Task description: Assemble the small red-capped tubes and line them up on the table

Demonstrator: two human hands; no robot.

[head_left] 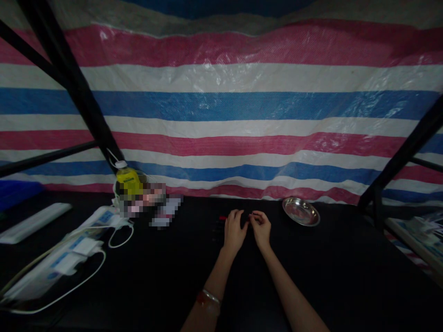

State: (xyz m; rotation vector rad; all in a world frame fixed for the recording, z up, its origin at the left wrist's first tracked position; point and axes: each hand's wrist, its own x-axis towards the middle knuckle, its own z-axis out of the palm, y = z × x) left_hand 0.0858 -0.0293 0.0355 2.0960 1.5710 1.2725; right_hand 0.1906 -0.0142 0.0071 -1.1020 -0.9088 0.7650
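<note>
My left hand (236, 232) is over the middle of the black table (166, 281), fingers bent and thumb turned toward my other hand. A small thing with a red end (223, 217) lies just beside its outer edge, among dark slim shapes that barely show against the tabletop. Close by on the right, my right hand (262, 229) is closed in a pinch, thumb and forefinger together. A dark spot fills the gap between the two hands. Whatever the fingers hold is too small and dark to name.
To the right sits a shiny round metal dish (301, 212). On the left are a yellow bottle (128, 180), a blurred packet (166, 212), a power strip (44, 269) with white plugs and cables (86, 279), and a white bar (36, 222). Striped sheeting (221, 106) hangs behind.
</note>
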